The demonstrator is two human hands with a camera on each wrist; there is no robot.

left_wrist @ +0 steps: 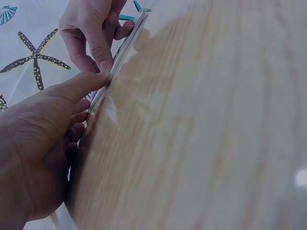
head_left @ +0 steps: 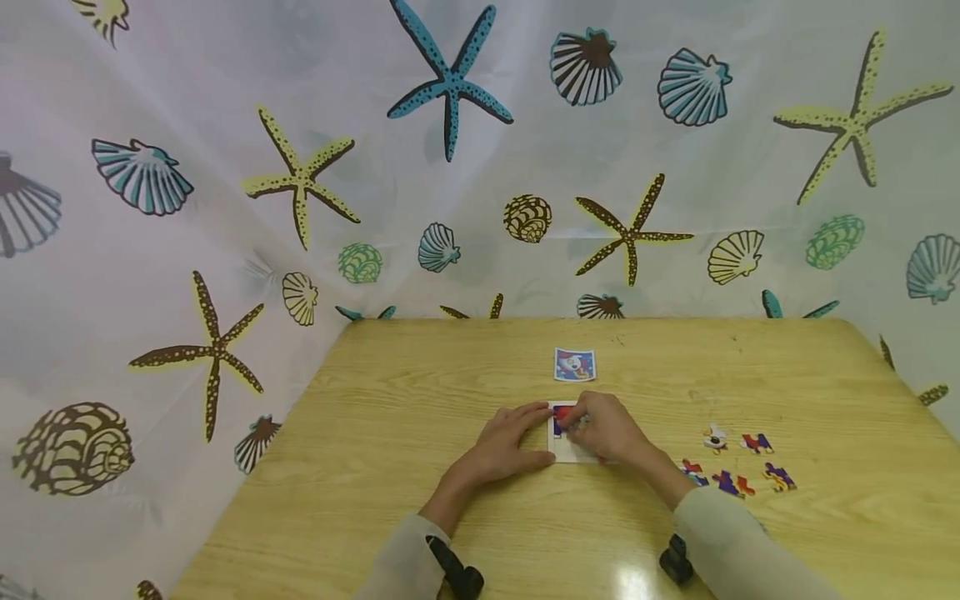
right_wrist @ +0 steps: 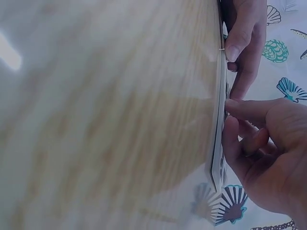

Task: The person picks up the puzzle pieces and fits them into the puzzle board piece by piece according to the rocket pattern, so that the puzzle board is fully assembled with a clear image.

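A white puzzle tray (head_left: 577,454) lies flat on the table in the middle of the head view. Purple-and-red jigsaw puzzle pieces (head_left: 558,421) fill its upper left part. My left hand (head_left: 504,446) rests at the tray's left side, index finger by the upper corner and thumb by the lower one, both fairly straight. Over the tray, my right hand (head_left: 611,429) pinches a puzzle piece between thumb and index finger, mostly hidden by the fingers. In the right wrist view, the right thumb and index fingertips meet close over the tray's rim (right_wrist: 217,158).
Several loose puzzle pieces (head_left: 726,482) lie on the wooden table (head_left: 420,375) to the right. A small picture card (head_left: 575,365) with a white figure is beyond the tray. A curtain (head_left: 517,150) printed with shells and starfish hangs behind and at the sides.
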